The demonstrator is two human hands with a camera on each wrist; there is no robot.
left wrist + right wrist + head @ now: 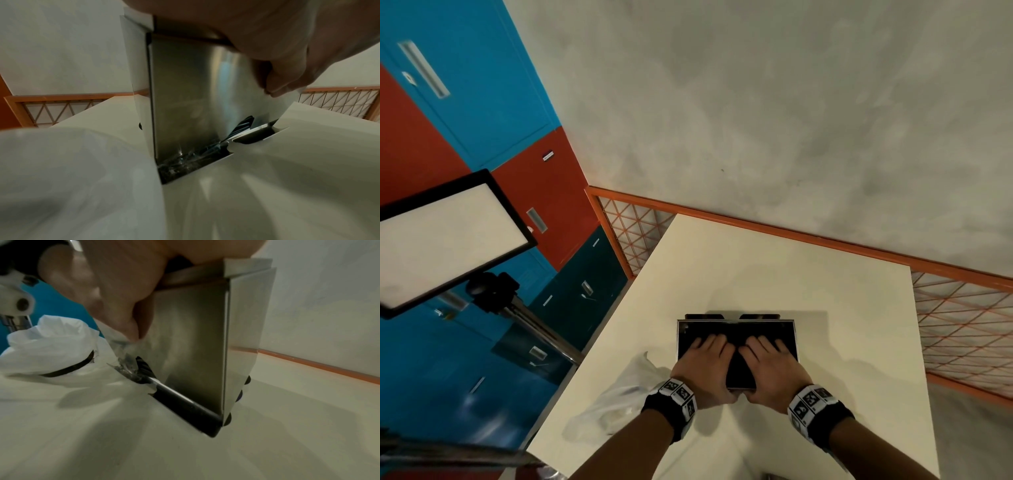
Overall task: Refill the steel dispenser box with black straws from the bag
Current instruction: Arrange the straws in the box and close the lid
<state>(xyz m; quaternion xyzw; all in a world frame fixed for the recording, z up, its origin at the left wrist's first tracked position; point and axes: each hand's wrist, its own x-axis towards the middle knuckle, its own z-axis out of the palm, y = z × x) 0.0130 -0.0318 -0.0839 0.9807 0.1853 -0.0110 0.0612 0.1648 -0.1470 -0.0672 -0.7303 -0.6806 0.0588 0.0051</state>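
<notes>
Straws (736, 337) filled the open top of the steel dispenser box (795, 337), which stood on the white table (825, 428). The left hand (703, 363) and right hand (770, 365) lay flat on them, fingers straight and slightly apart, thumbs down the box's front wall (pressing the load level, it seemed). The bag (613, 407) slumped just left of the box, probably near empty; one black straw (69, 369) showed through it. Mostly settling remained.

Both hands cover much of the dispenser box (685, 337) top, hiding how full it is. The bag (616, 401) lies half behind the left forearm.
</notes>
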